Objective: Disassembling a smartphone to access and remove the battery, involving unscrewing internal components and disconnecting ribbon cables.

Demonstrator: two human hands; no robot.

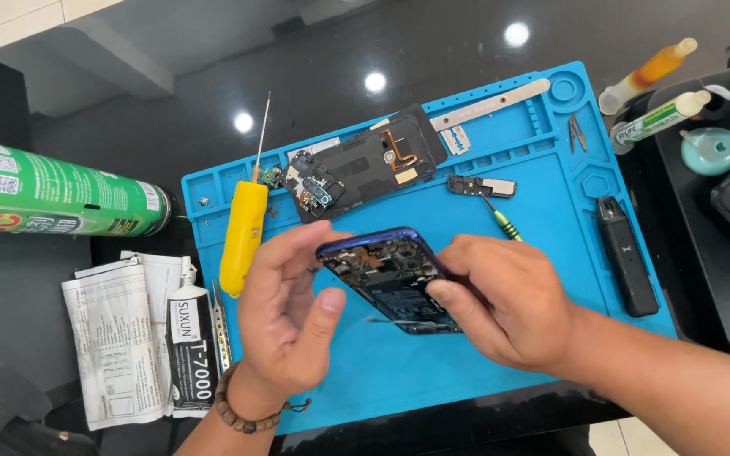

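Note:
An opened blue phone (386, 274) with its circuit board exposed is held tilted above a blue work mat (542, 245). My right hand (509, 300) grips its right side, thumb on the board. My left hand (289, 317) touches its left edge with the fingertips, palm open. A removed black back cover (373, 165) with a camera frame lies on the mat behind. A small dark module (482, 187) rests beside a green-handled screwdriver (504, 224).
A yellow-handled screwdriver (242, 232) lies at the mat's left. A green spray can (52, 198), a black glue tube (190, 350) and folded paper (116, 338) sit left of the mat. A black slim device (627, 257), tweezers (578, 133) and two syringe tubes (656, 97) are at the right.

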